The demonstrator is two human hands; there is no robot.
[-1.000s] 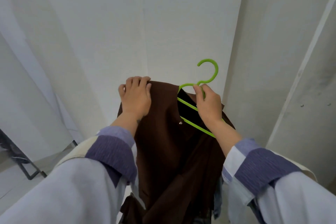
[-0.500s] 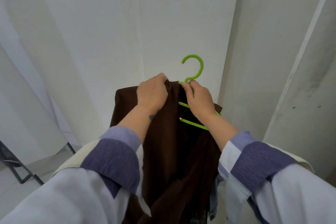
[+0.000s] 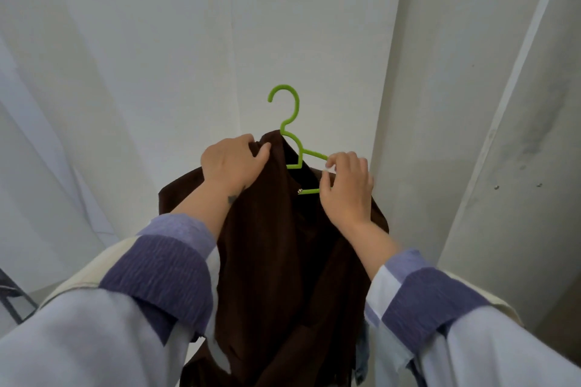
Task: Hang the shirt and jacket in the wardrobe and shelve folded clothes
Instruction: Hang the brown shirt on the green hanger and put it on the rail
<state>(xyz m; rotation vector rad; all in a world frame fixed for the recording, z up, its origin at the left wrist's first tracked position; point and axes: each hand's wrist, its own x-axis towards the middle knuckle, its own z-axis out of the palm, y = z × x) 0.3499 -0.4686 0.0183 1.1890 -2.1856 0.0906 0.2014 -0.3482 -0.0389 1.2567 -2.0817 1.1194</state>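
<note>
A dark brown jacket (image 3: 283,254) hangs in front of me on a bright green plastic hanger (image 3: 290,129), whose hook points up and left. My left hand (image 3: 231,163) grips the jacket's collar fabric just left of the hanger's neck. My right hand (image 3: 344,188) pinches the hanger's right arm and lower bar, its fingers curled around the green plastic. The jacket's lower part drops out of view between my forearms. A small metal snap shows near the collar opening.
White fabric or wall panels (image 3: 157,56) fill the background, with a vertical white post (image 3: 408,72) at the right. A dark metal frame (image 3: 12,298) shows at the lower left. A bit of blue denim (image 3: 361,355) peeks below the jacket.
My right hand slid from the hanger's neck out along its right arm. The hanger turned more upright with more of it exposed. My left hand stays on the collar.
</note>
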